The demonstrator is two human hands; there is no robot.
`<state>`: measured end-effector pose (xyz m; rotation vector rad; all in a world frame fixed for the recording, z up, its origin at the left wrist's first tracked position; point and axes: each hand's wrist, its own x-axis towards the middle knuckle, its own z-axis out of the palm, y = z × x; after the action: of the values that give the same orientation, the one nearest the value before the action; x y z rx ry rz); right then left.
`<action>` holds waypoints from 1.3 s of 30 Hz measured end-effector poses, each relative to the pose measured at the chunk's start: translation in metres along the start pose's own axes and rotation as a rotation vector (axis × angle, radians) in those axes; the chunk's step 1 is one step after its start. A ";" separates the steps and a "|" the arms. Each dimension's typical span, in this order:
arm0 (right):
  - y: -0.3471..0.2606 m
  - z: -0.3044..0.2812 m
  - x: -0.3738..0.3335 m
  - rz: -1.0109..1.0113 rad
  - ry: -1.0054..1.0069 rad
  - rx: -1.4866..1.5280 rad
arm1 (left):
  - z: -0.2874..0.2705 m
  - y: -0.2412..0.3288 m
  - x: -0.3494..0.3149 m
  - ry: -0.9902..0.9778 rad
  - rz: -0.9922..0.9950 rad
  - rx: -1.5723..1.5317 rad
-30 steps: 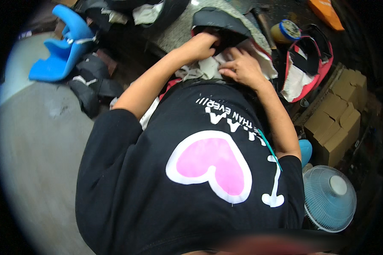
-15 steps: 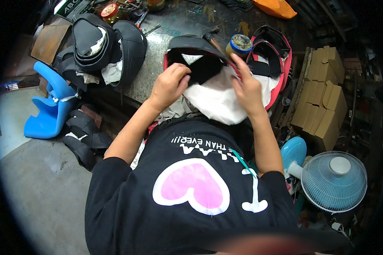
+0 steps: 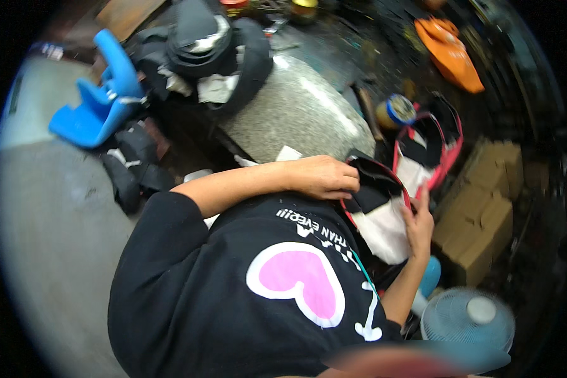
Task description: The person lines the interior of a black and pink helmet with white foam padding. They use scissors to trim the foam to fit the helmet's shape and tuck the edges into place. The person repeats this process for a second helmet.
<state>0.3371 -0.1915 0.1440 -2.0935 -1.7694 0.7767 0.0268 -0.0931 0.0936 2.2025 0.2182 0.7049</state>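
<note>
My left hand (image 3: 326, 176) pinches the left edge of a sewn piece (image 3: 381, 234), black with a white panel and red edging. Its exact kind I cannot make out. On the opposite side my right hand (image 3: 420, 220) grips the red-edged rim, thumb inside and fingers along the outside. The piece stands open like a pouch close to my body, at the near right corner of a grey stone slab (image 3: 283, 110). A second red-edged piece (image 3: 450, 154), black and white like the first, lies just beyond my right hand.
A blue-rimmed jar (image 3: 397, 110) and a hammer (image 3: 366, 113) lie beyond the slab. Black padded pieces (image 3: 249, 69) are heaped at the left, near a blue plastic form (image 3: 116, 88). An orange bag (image 3: 450, 53), cardboard boxes (image 3: 475, 233) and a fan (image 3: 466, 321) stand along the right.
The held piece has come off the slab, rightward and nearer my body, with both hands. My left hand now has its edge. The whole view has swung, baring the slab.
</note>
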 end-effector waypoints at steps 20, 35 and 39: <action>-0.200 0.043 0.128 -0.973 0.071 -0.149 | -0.201 0.018 -0.130 0.785 -0.526 1.452; -0.185 0.051 0.120 -0.853 0.025 -0.090 | -0.145 -0.006 -0.177 0.758 -0.456 1.497; -0.186 0.049 0.117 -0.895 0.053 -0.079 | -0.183 -0.013 -0.161 0.961 -0.281 1.393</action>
<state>0.1692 -0.0462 0.1806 -1.1004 -2.3978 0.3773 -0.2069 -0.0264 0.1140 2.6370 1.9394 1.7267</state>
